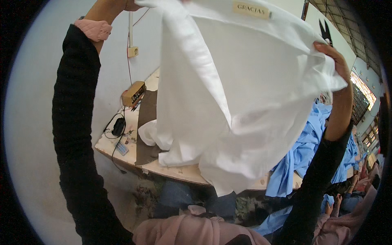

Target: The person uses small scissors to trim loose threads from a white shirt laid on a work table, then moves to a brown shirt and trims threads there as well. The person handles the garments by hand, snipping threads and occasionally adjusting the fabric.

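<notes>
A white cloth shirt [266, 61] hangs raised in front of me, spread between both hands. Its front opening folds back, and a cream label [251, 9] with writing is sewn inside the neck band. At the top edge, my left hand [130, 5] pinches one upper corner; most of its fingers are cut off by the frame. My right hand [337, 59] grips the opposite shoulder area. Black pointed thread snips [326, 33] stick up behind that hand, apparently held in it too. The shirt's lower hem hangs over the table's front edge.
On the table [180, 174] are a brown cloth [147, 122], a box-like device [133, 93], a black adapter [118, 126] with cords and a small remote [122, 148]. Blue garments [301, 147] are heaped at right. Other people's hands [329, 208] hold blue cloth. A wall stands left.
</notes>
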`<state>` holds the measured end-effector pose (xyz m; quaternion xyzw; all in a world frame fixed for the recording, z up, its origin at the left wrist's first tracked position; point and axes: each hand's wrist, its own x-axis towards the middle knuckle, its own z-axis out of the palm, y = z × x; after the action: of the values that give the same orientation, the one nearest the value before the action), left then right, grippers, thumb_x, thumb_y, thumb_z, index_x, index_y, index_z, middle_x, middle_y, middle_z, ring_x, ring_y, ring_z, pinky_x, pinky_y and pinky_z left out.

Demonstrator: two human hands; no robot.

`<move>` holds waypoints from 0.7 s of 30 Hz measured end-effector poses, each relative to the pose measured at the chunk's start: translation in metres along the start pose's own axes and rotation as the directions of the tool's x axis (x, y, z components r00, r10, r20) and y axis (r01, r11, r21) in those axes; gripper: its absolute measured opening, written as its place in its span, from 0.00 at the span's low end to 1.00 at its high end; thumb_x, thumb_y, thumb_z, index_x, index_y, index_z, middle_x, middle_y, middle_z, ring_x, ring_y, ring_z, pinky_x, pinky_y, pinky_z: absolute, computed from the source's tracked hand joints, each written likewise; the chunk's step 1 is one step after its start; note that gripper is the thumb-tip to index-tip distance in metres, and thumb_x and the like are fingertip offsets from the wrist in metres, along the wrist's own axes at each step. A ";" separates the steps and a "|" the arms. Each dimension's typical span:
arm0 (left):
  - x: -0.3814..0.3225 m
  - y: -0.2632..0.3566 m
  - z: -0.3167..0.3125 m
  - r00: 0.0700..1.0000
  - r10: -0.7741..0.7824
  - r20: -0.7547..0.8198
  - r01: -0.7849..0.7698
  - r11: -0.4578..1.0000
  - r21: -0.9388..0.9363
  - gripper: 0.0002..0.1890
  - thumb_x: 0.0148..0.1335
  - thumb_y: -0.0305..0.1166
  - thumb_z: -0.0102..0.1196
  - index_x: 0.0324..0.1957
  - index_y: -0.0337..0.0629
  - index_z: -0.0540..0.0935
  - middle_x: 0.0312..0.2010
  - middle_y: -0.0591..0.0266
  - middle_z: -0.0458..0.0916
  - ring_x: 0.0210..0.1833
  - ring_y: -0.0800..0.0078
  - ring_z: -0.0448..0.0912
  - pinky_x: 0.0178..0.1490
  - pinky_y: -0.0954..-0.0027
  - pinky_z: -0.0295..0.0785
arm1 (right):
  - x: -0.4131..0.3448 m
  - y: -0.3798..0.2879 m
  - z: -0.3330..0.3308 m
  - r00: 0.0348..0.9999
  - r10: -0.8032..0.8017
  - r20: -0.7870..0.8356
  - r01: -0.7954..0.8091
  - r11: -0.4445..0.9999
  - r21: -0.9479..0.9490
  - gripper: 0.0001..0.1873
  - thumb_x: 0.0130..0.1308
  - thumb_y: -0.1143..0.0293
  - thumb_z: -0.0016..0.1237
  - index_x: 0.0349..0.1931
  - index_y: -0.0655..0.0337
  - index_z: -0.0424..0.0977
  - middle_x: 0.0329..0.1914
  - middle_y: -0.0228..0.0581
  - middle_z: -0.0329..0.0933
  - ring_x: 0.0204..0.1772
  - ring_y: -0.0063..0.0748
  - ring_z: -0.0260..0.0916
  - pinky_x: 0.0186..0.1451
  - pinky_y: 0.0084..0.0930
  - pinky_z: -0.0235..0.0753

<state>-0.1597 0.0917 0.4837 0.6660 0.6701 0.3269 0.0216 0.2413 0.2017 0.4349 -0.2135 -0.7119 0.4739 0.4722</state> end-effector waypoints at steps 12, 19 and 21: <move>-0.090 -0.140 0.360 0.962 0.086 0.258 -0.160 0.947 0.278 0.59 0.55 0.71 0.57 0.80 0.54 0.45 0.78 0.34 0.36 0.79 0.32 0.41 0.68 0.16 0.35 | -0.095 0.348 0.128 0.982 0.147 0.116 -0.008 0.654 -0.757 0.38 0.61 0.54 0.60 0.70 0.53 0.62 0.63 0.51 0.75 0.49 0.54 0.81 0.47 0.44 0.81; -0.258 -0.163 0.416 0.964 -0.018 0.266 0.005 0.999 0.051 0.74 0.47 0.76 0.59 0.73 0.18 0.41 0.75 0.24 0.42 0.80 0.38 0.42 0.75 0.29 0.30 | -0.238 0.370 0.135 0.967 0.240 0.089 -0.107 0.693 -0.713 0.28 0.56 0.67 0.60 0.60 0.51 0.75 0.73 0.36 0.68 0.53 0.44 0.82 0.48 0.34 0.82; -0.269 -0.155 0.417 0.971 -0.022 0.240 0.006 0.998 0.066 0.75 0.46 0.75 0.61 0.73 0.17 0.40 0.75 0.24 0.43 0.80 0.40 0.44 0.77 0.33 0.32 | -0.246 0.360 0.138 0.957 0.286 0.045 -0.167 0.672 -0.721 0.28 0.53 0.71 0.60 0.58 0.52 0.76 0.72 0.35 0.69 0.56 0.40 0.81 0.52 0.33 0.82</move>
<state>-0.0719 0.0342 -0.0255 0.6963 0.6775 0.2217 0.0833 0.1831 0.1169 -0.0107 -0.4282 -0.8412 0.2329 0.2340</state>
